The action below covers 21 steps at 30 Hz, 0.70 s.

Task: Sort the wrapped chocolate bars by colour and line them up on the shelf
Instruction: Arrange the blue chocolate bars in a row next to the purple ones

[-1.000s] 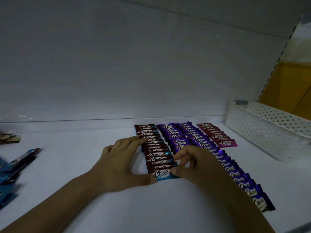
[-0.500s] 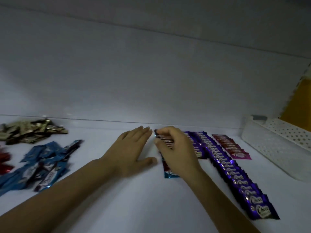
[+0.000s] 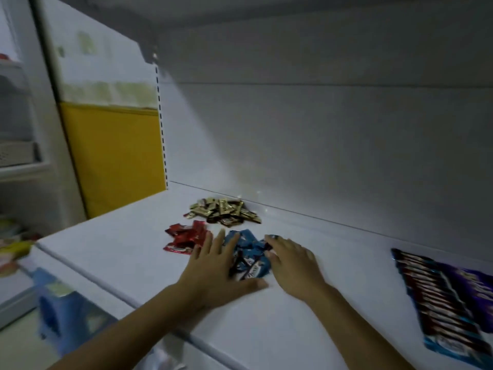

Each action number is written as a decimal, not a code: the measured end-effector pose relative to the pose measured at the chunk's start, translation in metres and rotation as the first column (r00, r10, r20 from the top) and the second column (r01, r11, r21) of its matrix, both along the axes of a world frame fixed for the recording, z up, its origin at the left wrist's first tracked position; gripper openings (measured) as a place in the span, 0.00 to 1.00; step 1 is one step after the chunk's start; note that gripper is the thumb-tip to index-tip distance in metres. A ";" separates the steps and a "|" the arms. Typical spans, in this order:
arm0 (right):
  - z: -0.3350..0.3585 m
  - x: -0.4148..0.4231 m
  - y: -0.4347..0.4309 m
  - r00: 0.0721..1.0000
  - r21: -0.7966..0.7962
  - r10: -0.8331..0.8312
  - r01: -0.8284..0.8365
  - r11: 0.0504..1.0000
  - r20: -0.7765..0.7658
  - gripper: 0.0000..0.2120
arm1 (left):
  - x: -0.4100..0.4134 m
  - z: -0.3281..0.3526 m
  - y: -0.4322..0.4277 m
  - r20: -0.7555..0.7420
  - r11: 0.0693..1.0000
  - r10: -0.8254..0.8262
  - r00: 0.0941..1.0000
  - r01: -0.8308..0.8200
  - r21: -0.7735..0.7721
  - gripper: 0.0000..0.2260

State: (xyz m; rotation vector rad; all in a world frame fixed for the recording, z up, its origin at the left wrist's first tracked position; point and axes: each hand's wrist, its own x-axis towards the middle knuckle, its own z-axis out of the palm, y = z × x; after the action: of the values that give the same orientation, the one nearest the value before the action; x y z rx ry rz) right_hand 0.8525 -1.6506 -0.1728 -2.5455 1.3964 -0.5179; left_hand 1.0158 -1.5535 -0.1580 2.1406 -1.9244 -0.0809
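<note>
A loose pile of blue wrapped bars [image 3: 249,256] lies on the white shelf [image 3: 106,252]. My left hand [image 3: 216,273] rests flat on the pile's left side, fingers spread. My right hand [image 3: 292,260] lies on its right side, fingers curled over the bars; I cannot tell whether it grips one. Left of them sits a small heap of red bars [image 3: 186,237], and behind it a heap of gold bars [image 3: 224,210]. At the far right a lined-up row of brown-and-blue bars [image 3: 437,297] runs toward me, with a purple row [image 3: 477,292] beside it.
The shelf's front edge runs diagonally from the left to the bottom middle. A yellow panel [image 3: 114,156] and a slotted upright [image 3: 161,129] stand at the shelf's left end. A blue plastic stool [image 3: 61,308] stands on the floor below.
Both hands left the brown row and moved left to the blue pile. The view swung left, so the white basket and pink row dropped out of sight.
</note>
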 end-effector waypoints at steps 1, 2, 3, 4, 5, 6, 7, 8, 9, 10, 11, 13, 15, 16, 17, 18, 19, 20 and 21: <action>0.000 -0.002 -0.001 1.000 0.001 0.025 -0.025 1.000 -0.013 0.21 | -0.003 0.000 -0.007 -0.008 0.999 -0.038 0.999 0.038 -0.009 0.50; 0.001 -0.004 -0.001 0.999 -0.008 0.038 -0.039 0.999 -0.023 0.21 | -0.007 0.001 -0.014 -0.015 0.997 -0.077 0.997 0.077 -0.029 0.49; 0.002 -0.005 -0.001 0.999 -0.020 0.043 -0.044 0.999 -0.014 0.21 | -0.010 0.001 -0.020 -0.029 0.993 -0.112 0.993 0.111 -0.044 0.48; 0.004 -0.007 -0.001 0.999 -0.023 0.044 -0.044 0.999 0.024 0.20 | -0.013 0.000 -0.026 -0.055 0.989 -0.142 0.988 0.140 -0.045 0.48; 0.006 -0.009 0.000 0.995 -0.009 0.042 -0.041 0.999 0.087 0.19 | -0.014 -0.001 -0.032 -0.082 0.986 -0.168 0.982 0.165 -0.037 0.48; 0.007 -0.011 0.000 0.986 0.021 0.037 -0.041 0.999 0.163 0.18 | -0.015 -0.002 -0.038 -0.096 0.982 -0.189 0.977 0.187 -0.026 0.47; 0.009 -0.013 0.001 0.972 0.053 0.031 -0.044 0.998 0.231 0.17 | -0.016 -0.003 -0.043 -0.093 0.979 -0.203 0.975 0.202 -0.019 0.47; 0.009 -0.014 0.001 0.960 0.082 0.020 -0.044 0.996 0.281 0.17 | -0.016 -0.005 -0.049 -0.080 0.977 -0.212 0.974 0.212 -0.012 0.46; 0.011 -0.015 0.004 0.954 0.092 0.019 -0.048 0.995 0.301 0.17 | -0.018 -0.005 -0.053 -0.068 0.978 -0.208 0.976 0.207 -0.012 0.45; 0.010 -0.015 0.006 0.952 0.091 0.020 -0.050 0.995 0.305 0.17 | -0.020 -0.004 -0.057 -0.056 0.980 -0.198 0.979 0.198 -0.011 0.44; 0.009 -0.015 0.006 0.952 0.092 0.014 -0.045 0.995 0.306 0.17 | -0.023 -0.004 -0.061 -0.043 0.981 -0.195 0.980 0.194 -0.010 0.44; 0.009 -0.013 0.005 0.938 0.122 -0.031 -0.012 0.992 0.346 0.17 | -0.027 -0.003 -0.067 -0.036 0.971 -0.234 0.972 0.232 -0.047 0.43; 0.010 -0.013 0.003 0.891 0.177 -0.104 0.027 0.984 0.443 0.15 | -0.030 -0.002 -0.072 -0.097 0.942 -0.322 0.942 0.309 -0.131 0.40; 0.011 -0.014 0.002 0.869 0.189 -0.130 0.043 0.981 0.477 0.14 | -0.031 -0.003 -0.073 -0.124 0.927 -0.357 0.926 0.336 -0.165 0.39; 0.012 -0.014 0.003 0.857 0.191 -0.145 0.056 0.980 0.495 0.14 | -0.031 -0.003 -0.072 -0.135 0.918 -0.375 0.917 0.347 -0.192 0.39; 0.011 -0.014 0.003 0.855 0.185 -0.148 0.062 0.981 0.498 0.14 | -0.031 -0.005 -0.072 -0.126 0.912 -0.379 0.917 0.347 -0.218 0.39; 0.011 -0.014 0.003 0.861 0.177 -0.142 0.061 0.982 0.489 0.13 | -0.031 -0.006 -0.071 -0.104 0.909 -0.373 0.922 0.341 -0.240 0.41; 0.010 -0.013 0.004 0.873 0.167 -0.130 0.056 0.984 0.470 0.13 | -0.030 -0.008 -0.071 -0.085 0.911 -0.357 0.930 0.327 -0.250 0.42; 0.009 -0.013 0.005 0.887 0.157 -0.119 0.053 0.986 0.446 0.13 | -0.030 -0.009 -0.071 -0.076 0.921 -0.332 0.940 0.306 -0.241 0.43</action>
State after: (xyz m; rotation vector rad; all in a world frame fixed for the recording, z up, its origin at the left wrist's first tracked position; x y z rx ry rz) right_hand 0.8398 -1.6459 -0.1633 -2.0740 1.3156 -0.9257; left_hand 0.9857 -1.6240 -0.1670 1.6282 -2.0856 -0.0432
